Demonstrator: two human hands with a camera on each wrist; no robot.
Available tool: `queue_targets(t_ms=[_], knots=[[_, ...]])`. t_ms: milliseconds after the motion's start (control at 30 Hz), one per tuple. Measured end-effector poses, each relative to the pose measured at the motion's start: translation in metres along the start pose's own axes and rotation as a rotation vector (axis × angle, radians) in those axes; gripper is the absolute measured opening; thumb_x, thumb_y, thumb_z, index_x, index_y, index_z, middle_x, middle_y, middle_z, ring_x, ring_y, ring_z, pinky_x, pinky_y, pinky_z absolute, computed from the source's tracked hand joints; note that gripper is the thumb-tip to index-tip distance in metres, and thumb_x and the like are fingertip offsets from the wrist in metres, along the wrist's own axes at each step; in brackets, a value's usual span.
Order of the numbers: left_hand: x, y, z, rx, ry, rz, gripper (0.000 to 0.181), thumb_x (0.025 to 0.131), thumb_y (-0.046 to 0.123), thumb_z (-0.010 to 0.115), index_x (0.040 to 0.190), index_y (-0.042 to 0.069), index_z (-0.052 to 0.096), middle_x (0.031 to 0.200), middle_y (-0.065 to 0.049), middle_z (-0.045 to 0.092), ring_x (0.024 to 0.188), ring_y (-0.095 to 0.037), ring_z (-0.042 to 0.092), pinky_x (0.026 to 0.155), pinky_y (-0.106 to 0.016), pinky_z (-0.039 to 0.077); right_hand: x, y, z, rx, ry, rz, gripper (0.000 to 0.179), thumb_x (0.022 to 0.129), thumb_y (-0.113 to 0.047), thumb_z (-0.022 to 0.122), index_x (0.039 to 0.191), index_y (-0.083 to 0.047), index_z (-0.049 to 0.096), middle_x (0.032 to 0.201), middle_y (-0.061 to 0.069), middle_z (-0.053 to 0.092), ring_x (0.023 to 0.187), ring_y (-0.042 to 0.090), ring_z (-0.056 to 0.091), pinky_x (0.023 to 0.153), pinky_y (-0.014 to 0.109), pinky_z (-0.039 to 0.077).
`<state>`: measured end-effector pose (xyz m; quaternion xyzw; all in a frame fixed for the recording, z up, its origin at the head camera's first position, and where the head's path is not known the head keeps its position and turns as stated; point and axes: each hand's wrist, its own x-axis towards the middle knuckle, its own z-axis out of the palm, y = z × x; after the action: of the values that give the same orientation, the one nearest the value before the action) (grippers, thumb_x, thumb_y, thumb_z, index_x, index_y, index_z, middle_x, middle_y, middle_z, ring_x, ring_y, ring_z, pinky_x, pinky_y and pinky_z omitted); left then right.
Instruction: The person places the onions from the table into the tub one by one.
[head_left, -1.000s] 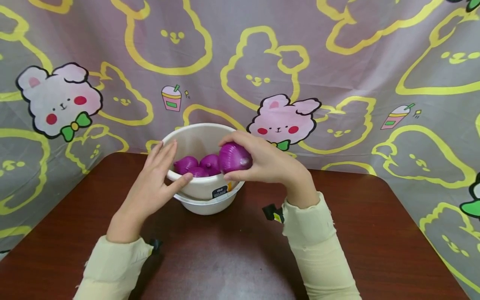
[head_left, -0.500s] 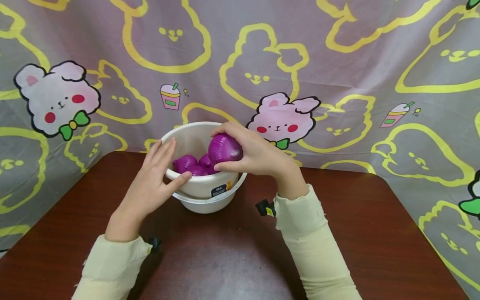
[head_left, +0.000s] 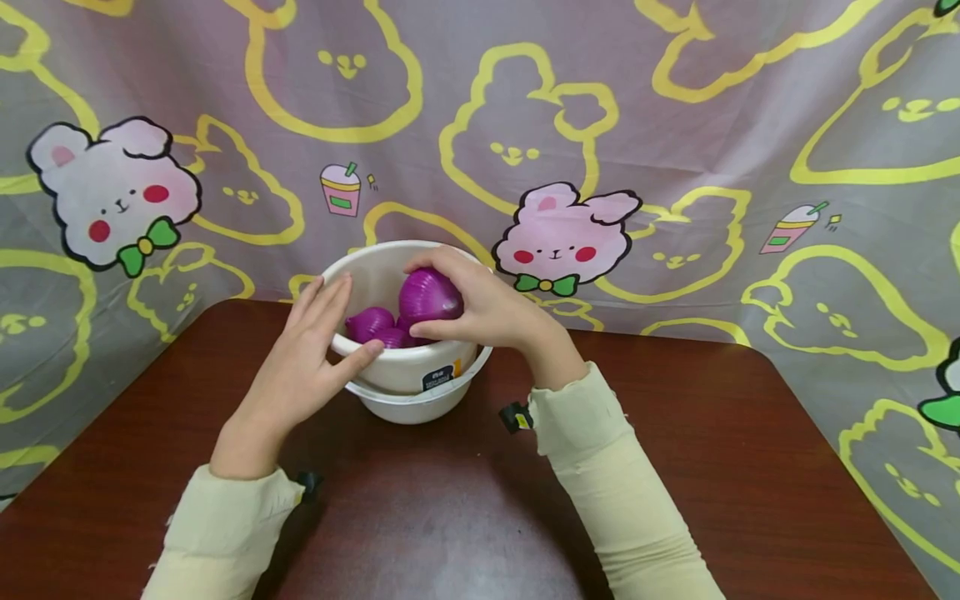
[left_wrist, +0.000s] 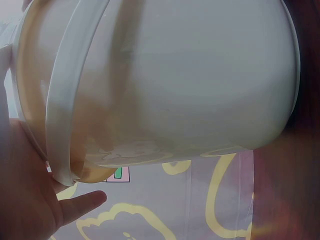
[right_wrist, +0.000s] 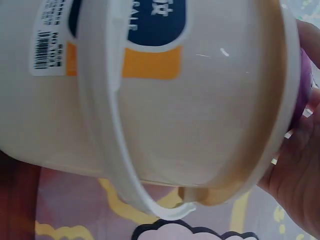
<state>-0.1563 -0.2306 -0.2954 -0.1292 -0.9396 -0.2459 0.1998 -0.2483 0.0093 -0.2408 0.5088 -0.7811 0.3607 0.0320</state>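
A white plastic bucket (head_left: 401,371) with purple onions (head_left: 370,323) inside stands on the table. My right hand (head_left: 491,304) grips another large purple onion (head_left: 431,296) at the bucket's right side, thumb in front and fingers behind. This onion overlaps the others in the head view; in the right wrist view only a sliver shows past the rim. My left hand (head_left: 300,354) rests on the left of the rim, fingers extended and spread, thumb near the front edge. A white carrying handle (left_wrist: 75,75) hangs down round the bucket's side.
The bucket stands on a dark red-brown table (head_left: 420,508), near its far edge. Behind it hangs a grey-pink curtain (head_left: 420,183) printed with cartoon rabbits. A sticker (right_wrist: 152,62) with a blue and orange print marks the bucket's front.
My right hand has moved left with the onion, from the bucket's right rim to over the opening above the other onions. My left hand has stayed at the rim.
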Motion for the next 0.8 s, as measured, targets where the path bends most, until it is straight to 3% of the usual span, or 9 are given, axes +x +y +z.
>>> queue_targets(t_ms=[400,567,800], knots=[[0.000,0.001,0.003,0.004,-0.013,-0.015,0.089,0.094,0.058,0.056,0.158,0.006,0.023,0.165,-0.014,0.024,0.154,-0.038,0.008,0.115,-0.070,0.023,-0.005,0.010,0.004,0.018,-0.038,0.052,0.059,0.081,-0.028,0.082,0.130,-0.012,0.053,0.129,0.002,0.056,0.119,0.013,0.052,0.100,0.032,0.051],[-0.002,0.001,0.004,0.008,-0.018,-0.014,0.089,0.094,0.058,0.056,0.158,0.007,0.023,0.165,-0.014,0.024,0.154,-0.039,0.008,0.115,-0.070,0.022,-0.011,0.010,0.003,0.023,-0.050,0.077,0.056,0.084,-0.027,0.079,0.131,-0.012,0.052,0.131,0.004,0.057,0.118,0.017,0.055,0.103,0.039,0.049],[-0.001,0.000,0.003,0.010,-0.027,-0.011,0.088,0.094,0.057,0.056,0.158,0.006,0.024,0.165,-0.013,0.024,0.154,-0.039,0.007,0.115,-0.070,0.022,-0.026,0.011,-0.010,-0.054,0.027,0.045,0.051,0.088,-0.026,0.076,0.131,-0.009,0.055,0.132,0.005,0.058,0.126,0.019,0.051,0.110,0.038,0.044]])
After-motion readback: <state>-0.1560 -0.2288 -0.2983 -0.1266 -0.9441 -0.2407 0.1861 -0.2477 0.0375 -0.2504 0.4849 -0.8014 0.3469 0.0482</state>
